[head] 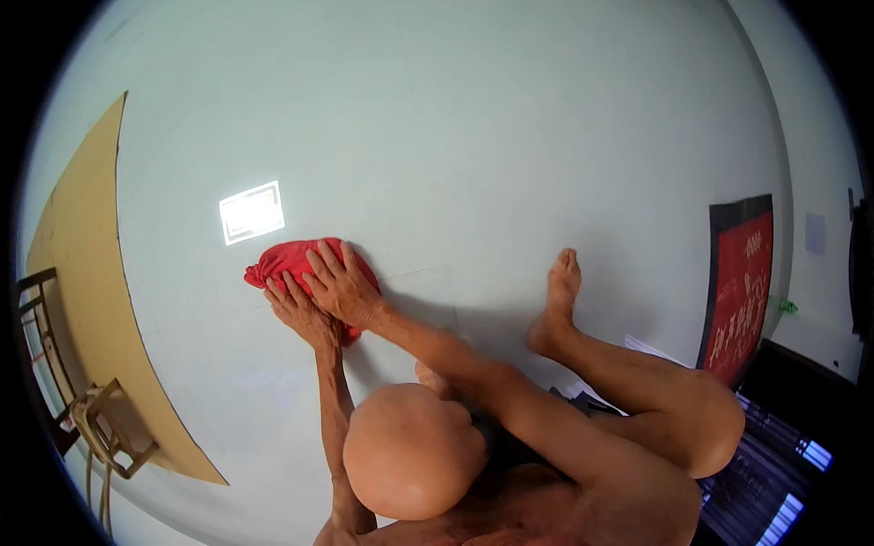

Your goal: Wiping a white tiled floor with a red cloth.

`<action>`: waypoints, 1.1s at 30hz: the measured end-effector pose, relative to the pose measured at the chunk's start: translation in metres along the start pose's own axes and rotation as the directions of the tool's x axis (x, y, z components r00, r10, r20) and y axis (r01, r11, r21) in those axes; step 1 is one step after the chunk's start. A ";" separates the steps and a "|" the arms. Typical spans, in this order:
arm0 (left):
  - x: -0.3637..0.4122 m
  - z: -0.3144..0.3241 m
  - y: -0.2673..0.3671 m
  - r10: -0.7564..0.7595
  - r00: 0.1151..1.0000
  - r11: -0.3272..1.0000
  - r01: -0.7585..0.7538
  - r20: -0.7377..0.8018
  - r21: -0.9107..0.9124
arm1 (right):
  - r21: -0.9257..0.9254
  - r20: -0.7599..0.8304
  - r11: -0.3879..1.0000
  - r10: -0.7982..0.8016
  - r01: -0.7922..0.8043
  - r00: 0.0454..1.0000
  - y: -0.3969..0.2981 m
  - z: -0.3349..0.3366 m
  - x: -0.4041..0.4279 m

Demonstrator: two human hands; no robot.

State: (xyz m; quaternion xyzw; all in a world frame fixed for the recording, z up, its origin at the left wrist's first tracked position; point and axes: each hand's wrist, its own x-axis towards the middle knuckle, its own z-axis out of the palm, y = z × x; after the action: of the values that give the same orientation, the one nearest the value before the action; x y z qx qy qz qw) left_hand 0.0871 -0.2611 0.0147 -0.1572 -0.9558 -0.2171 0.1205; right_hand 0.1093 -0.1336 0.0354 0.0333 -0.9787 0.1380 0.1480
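Observation:
A bunched red cloth (292,254) lies on the pale, smooth floor (423,157), its left end gathered into a twisted tip. My right hand (345,288) rests flat across the top of it, fingers spread. Lower and to the left, my left hand (302,315) presses on the near edge, partly beneath the right wrist. Neither palm shows, and the middle of the cloth is hidden under both hands. A small red part of it sticks out below the right wrist.
A bright rectangular reflection (252,213) shines on the floor just beyond the cloth. My bare foot (563,290) is planted to the right. Farther right lies a red mat (737,293) bearing writing. On the left are a tan sheet (102,239) and a wooden stool (102,423).

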 end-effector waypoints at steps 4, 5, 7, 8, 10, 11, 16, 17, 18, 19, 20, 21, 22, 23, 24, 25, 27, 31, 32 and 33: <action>0.033 0.054 0.049 0.146 0.988 0.973 -0.134 0.054 -0.187 | -0.088 -0.113 0.991 0.095 -0.105 0.989 0.074 -0.015 -0.004; 0.036 0.069 0.089 0.195 0.976 0.957 -0.168 0.093 -0.237 | -0.113 -0.121 0.978 0.160 -0.174 0.980 0.104 -0.021 -0.022; 0.044 0.083 0.129 0.285 0.934 0.948 -0.241 0.217 -0.210 | -0.099 -0.164 0.941 0.307 -0.325 0.938 0.132 -0.044 -0.043; 0.044 0.091 0.155 0.368 0.901 0.915 -0.307 0.229 -0.262 | -0.139 -0.208 0.913 0.352 -0.384 0.912 0.152 -0.054 -0.059; 0.039 0.106 0.209 0.496 0.823 0.842 -0.379 0.276 -0.384 | -0.183 -0.250 0.828 0.481 -0.529 0.840 0.183 -0.073 -0.099; 0.033 0.111 0.233 0.547 0.777 0.804 -0.383 0.312 -0.454 | -0.190 -0.248 0.766 0.568 -0.614 0.785 0.191 -0.083 -0.119; 0.000 0.115 0.302 0.785 0.552 0.596 -0.547 0.281 -0.588 | -0.187 -0.396 0.559 0.710 -0.808 0.583 0.192 -0.115 -0.191; -0.001 0.114 0.298 0.794 0.542 0.586 -0.556 0.278 -0.589 | -0.182 -0.406 0.550 0.713 -0.815 0.572 0.185 -0.112 -0.192; -0.004 0.112 0.301 0.805 0.512 0.576 -0.554 0.299 -0.601 | -0.199 -0.410 0.506 0.735 -0.839 0.540 0.182 -0.113 -0.197; -0.005 0.108 0.301 0.816 0.481 0.567 -0.553 0.322 -0.610 | -0.211 -0.414 0.461 0.757 -0.862 0.506 0.177 -0.113 -0.195; -0.004 0.105 0.296 0.805 0.465 0.592 -0.581 0.369 -0.559 | -0.229 -0.426 0.441 0.756 -0.868 0.497 0.171 -0.111 -0.189; -0.001 0.103 0.278 0.813 0.447 0.582 -0.590 0.373 -0.560 | -0.219 -0.430 0.426 0.765 -0.878 0.479 0.158 -0.106 -0.180; 0.005 0.101 0.260 0.796 0.486 0.604 -0.596 0.361 -0.530 | -0.213 -0.386 0.477 0.761 -0.853 0.522 0.149 -0.103 -0.168; 0.012 0.098 0.238 0.776 0.527 0.628 -0.599 0.347 -0.496 | -0.201 -0.341 0.529 0.751 -0.824 0.565 0.140 -0.097 -0.154; 0.018 0.092 0.217 0.748 0.558 0.661 -0.580 0.359 -0.476 | -0.191 -0.342 0.575 0.721 -0.796 0.603 0.131 -0.086 -0.144; 0.020 0.086 0.200 0.718 0.594 0.693 -0.554 0.364 -0.462 | -0.192 -0.343 0.620 0.684 -0.761 0.644 0.126 -0.076 -0.137; 0.021 0.070 0.151 0.633 0.685 0.773 -0.539 0.359 -0.335 | -0.134 -0.256 0.708 0.652 -0.694 0.714 0.102 -0.059 -0.110; -0.004 0.016 0.067 0.422 0.841 0.906 -0.380 0.340 -0.186 | -0.153 -0.097 0.932 0.317 -0.329 0.943 0.043 -0.041 -0.084; -0.011 0.005 0.052 0.380 0.858 0.925 -0.348 0.346 -0.152 | -0.116 -0.086 0.947 0.289 -0.298 0.953 0.029 -0.039 -0.080; -0.014 -0.004 0.038 0.332 0.878 0.943 -0.315 0.344 -0.105 | -0.070 -0.083 0.963 0.253 -0.259 0.964 0.015 -0.038 -0.073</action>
State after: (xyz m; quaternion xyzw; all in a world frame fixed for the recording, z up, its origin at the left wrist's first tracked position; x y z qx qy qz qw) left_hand 0.1143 -0.2346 0.0284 -0.3542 -0.9166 -0.1837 -0.0242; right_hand 0.1883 -0.1064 0.0441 -0.1045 -0.9735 0.1176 0.1657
